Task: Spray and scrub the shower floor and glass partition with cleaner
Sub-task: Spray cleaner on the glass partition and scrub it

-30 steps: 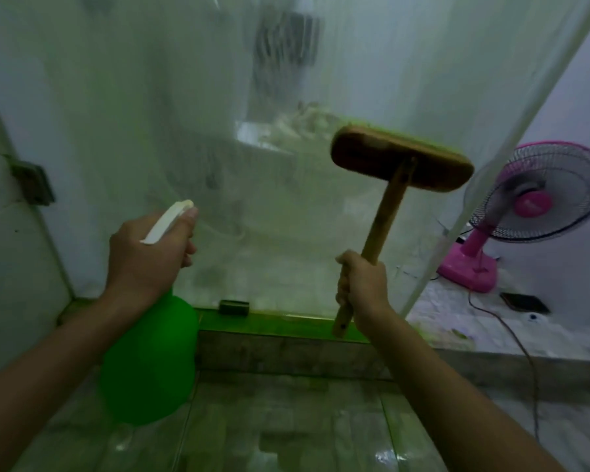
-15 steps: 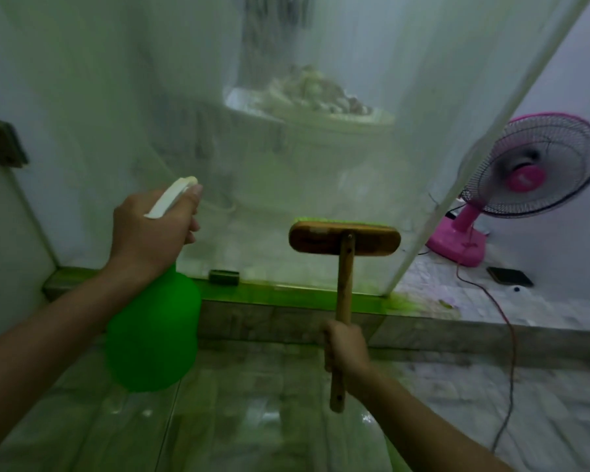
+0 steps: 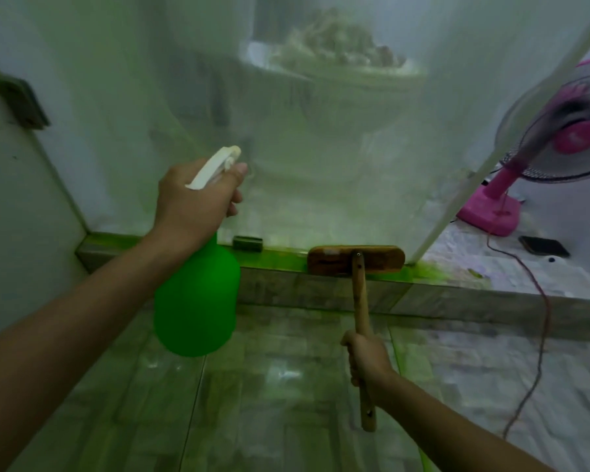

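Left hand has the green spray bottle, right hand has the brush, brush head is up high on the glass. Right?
Not quite. In the head view the brush head sits low, at the foot of the glass partition on the green-stained curb, not high. The rest holds: left hand holds the green spray bottle, right hand grips the brush handle.

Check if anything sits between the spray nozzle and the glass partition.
Nothing visible does. The left hand holds the green spray bottle with its nozzle aimed at the glass partition; the brush is lower right, at the glass's base.
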